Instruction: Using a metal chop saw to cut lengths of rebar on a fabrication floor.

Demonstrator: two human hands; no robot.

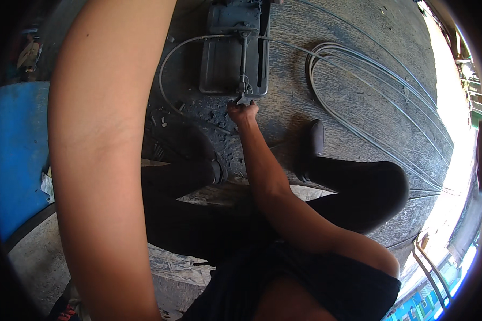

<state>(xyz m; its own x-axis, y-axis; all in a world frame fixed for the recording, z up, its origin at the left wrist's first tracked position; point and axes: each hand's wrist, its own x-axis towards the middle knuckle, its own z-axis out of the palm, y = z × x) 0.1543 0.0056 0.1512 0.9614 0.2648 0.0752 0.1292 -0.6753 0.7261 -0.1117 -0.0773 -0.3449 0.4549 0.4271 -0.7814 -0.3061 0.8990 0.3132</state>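
A dark metal base with a vise, like that of a cut-off saw (213,67), rests on the floor ahead of me. Along it runs a screw rod (244,59), ending in a small crank handle (243,100) at the near end. My right hand (243,111) is closed round that handle, palm side partly hidden. A thin metal rod (175,49) curves in from the left to the vise jaw and continues out to the right. My left arm (104,128) reaches up past the top edge, so its hand is out of view.
A loose coil of metal rod (318,80) lies on the worn floor to the right, its strands trailing toward the bright edge. Small metal offcuts (163,122) and dark debris are scattered left of the base. My boots (315,140) flank the work. A blue panel (19,155) stands far left.
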